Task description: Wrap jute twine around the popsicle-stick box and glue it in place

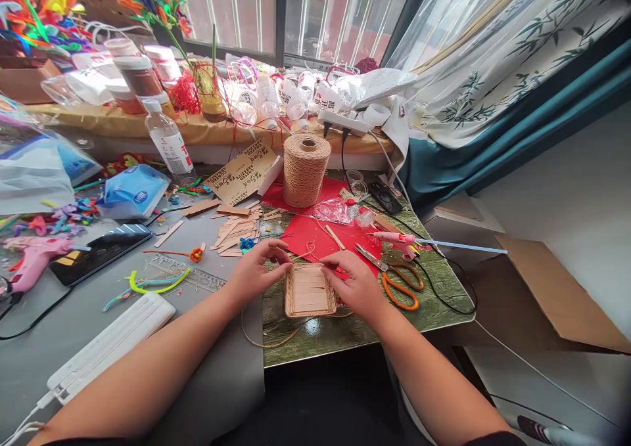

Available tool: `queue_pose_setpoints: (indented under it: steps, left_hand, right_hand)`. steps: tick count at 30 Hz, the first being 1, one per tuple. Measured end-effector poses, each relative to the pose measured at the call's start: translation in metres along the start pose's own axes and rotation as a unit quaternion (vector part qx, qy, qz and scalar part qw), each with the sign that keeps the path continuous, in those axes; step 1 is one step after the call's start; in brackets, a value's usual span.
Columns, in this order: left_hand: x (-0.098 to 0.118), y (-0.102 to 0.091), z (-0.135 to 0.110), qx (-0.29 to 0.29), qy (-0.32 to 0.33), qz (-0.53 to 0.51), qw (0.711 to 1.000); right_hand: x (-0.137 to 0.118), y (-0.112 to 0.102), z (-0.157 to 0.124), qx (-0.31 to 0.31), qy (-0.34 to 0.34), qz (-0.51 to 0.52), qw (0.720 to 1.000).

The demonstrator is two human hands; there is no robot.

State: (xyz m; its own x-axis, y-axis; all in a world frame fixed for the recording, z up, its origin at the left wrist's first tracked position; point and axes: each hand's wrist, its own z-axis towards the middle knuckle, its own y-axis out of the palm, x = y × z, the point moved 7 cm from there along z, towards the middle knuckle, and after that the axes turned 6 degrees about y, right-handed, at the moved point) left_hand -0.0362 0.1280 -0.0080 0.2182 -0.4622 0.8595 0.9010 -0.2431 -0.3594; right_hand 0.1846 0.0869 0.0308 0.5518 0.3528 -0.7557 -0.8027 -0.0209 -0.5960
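Observation:
A small flat panel of wooden sticks [309, 291] edged with jute twine lies on the green table mat [434, 301]. My left hand [256, 270] pinches at its upper left corner, fingers curled on the twine. My right hand [355, 283] rests at its upper right corner, fingers closed on the twine edge. Loose twine [269, 341] trails from the panel toward the table's front edge. A large spool of jute twine [305, 169] stands behind on red paper [315, 236].
Orange-handled scissors [399, 282] and a pink glue gun [399, 239] lie right of my right hand. Loose wooden sticks [236, 226], a ruler [192, 272], a white keyboard-like bar [106, 347], another pink glue gun [34, 259], a water bottle [167, 137] and pipe-cleaner flowers crowd the left and back.

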Motion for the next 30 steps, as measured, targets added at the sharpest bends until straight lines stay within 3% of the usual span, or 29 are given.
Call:
queue_pose_setpoints:
  steps: [5, 13, 16, 22, 24, 30]
  left_hand:
    - [0.014, 0.014, 0.002, -0.022, 0.053, 0.106, 0.993]
    - [0.03, 0.023, 0.002, -0.056, 0.126, 0.163, 0.977]
    - [0.027, 0.021, 0.003, -0.061, 0.112, 0.168, 0.978]
    - [0.026, 0.02, 0.005, -0.134, 0.14, 0.144, 0.97]
    - [0.02, 0.02, 0.005, -0.144, 0.113, 0.129, 0.975]
    - [-0.007, 0.022, 0.001, -0.112, -0.063, 0.011, 0.992]
  right_hand:
    - [0.017, -0.007, -0.012, 0.013, 0.07, 0.047, 0.996]
    - [0.052, 0.009, -0.019, 0.023, 0.177, 0.128, 0.976]
    - [0.052, 0.005, -0.02, 0.02, 0.188, 0.12, 0.975]
    - [0.049, 0.001, -0.019, 0.014, 0.162, 0.089, 0.983]
    - [0.056, 0.008, -0.021, 0.011, 0.181, 0.132, 0.975]
    - [0.075, 0.023, -0.027, 0.011, 0.231, 0.234, 0.944]
